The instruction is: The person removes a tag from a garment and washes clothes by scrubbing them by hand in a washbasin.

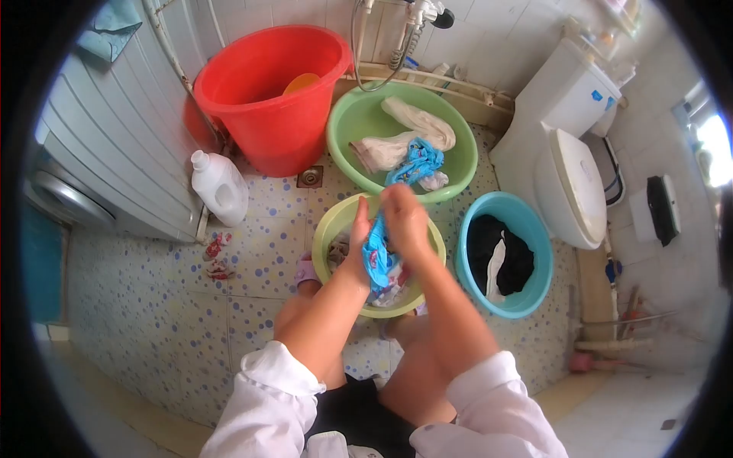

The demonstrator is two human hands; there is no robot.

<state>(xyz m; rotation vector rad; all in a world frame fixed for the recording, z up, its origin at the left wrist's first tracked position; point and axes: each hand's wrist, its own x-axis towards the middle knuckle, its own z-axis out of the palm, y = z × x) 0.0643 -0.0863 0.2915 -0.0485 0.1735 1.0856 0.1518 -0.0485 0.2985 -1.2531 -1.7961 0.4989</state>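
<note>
Both hands are over a yellow-green basin (327,229) between my knees. A wet-looking blue patterned cloth (376,256) is bunched between them and hangs down into the basin. My right hand (406,223) is closed around its upper part, slightly blurred. On the cloth's left side, my left hand (357,248) presses against it with the thumb side up; its fingers are partly hidden. Below, several pale and coloured clothes (393,294) lie in the basin. Just beyond stands a larger green basin (340,133) holding a blue patterned garment (421,162) and a cream-coloured garment (416,122).
On the right, a light-blue tub (544,263) contains black and white clothes, near a white toilet (576,183). A tall red bucket (267,114) and white detergent bottle (221,187) stand left. Small red-and-white cloths (217,256) lie on the floor. A shower hose (397,53) hangs behind.
</note>
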